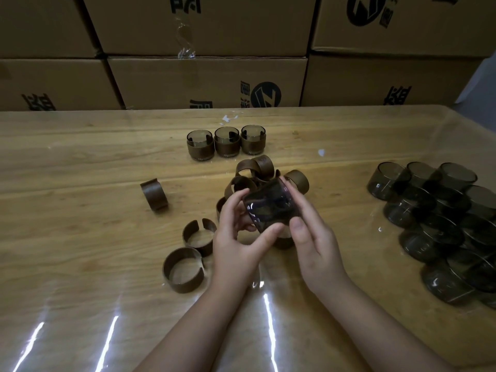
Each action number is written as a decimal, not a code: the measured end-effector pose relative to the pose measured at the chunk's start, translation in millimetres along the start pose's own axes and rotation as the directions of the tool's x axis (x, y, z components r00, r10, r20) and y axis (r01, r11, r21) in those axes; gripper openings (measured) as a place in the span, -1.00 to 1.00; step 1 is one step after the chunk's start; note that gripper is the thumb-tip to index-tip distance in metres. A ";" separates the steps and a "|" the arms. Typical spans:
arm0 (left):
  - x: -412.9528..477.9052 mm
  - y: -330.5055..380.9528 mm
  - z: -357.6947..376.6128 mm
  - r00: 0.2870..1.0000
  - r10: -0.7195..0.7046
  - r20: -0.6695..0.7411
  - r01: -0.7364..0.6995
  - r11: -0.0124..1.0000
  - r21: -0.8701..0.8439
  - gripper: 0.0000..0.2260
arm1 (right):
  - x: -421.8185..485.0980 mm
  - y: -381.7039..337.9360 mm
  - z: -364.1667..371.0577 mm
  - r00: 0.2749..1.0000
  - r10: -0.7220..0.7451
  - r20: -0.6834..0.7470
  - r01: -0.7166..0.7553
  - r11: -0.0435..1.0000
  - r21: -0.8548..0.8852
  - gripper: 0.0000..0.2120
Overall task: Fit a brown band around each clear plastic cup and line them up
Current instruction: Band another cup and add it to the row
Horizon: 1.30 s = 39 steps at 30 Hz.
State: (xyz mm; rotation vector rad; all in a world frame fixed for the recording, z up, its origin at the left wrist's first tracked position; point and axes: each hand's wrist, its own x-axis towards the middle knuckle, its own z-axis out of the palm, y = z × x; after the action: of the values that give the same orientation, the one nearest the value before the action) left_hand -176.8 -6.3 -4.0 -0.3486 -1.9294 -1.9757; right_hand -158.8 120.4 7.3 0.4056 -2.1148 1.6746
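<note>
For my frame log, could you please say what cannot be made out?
Head view.
Smoky clear plastic cup in left hand and right hand: blur and grip hide any band.
Heap of brown split bands: hands hide its count.
Pile of bare cups: cut by right edge.

Glossy wood-grain table (cardboard boxes matt), smoky clear-plastic cups

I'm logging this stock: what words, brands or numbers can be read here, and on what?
Cardboard boxes: big black printed characters, cut off or too dark to read.
Round logo on the middle box: a slanted mark, no readable letters.
On the cup and brown bands: no text shows.
</note>
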 end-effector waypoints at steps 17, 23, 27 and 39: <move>2.8 -1.9 -0.8 0.998 0.040 -0.043 -0.036 0.993 0.110 -0.41 | -4.4 -4.0 4.2 0.978 -0.204 -0.032 0.199 0.973 -0.116 -0.58; -5.0 2.7 0.5 0.983 0.164 0.080 -0.176 0.969 0.172 -0.40 | -0.2 -9.4 -0.6 0.999 0.021 -0.038 -0.017 0.995 0.103 -0.58; -5.1 2.7 -0.4 0.988 0.139 0.066 -0.148 0.977 0.154 -0.39 | 2.2 -7.8 -3.2 0.992 0.122 0.016 -0.123 0.981 0.149 -0.52; -5.6 1.9 -1.1 0.970 0.172 0.171 -0.199 0.968 0.153 -0.40 | 3.1 -0.2 0.9 0.988 0.151 -0.019 -0.150 0.987 0.060 -0.47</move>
State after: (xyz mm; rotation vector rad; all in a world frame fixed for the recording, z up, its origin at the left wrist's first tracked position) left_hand -170.9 -7.0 -4.6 -0.6304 -2.0591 -1.6964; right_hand -161.6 119.6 8.8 0.2472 -2.1305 1.8188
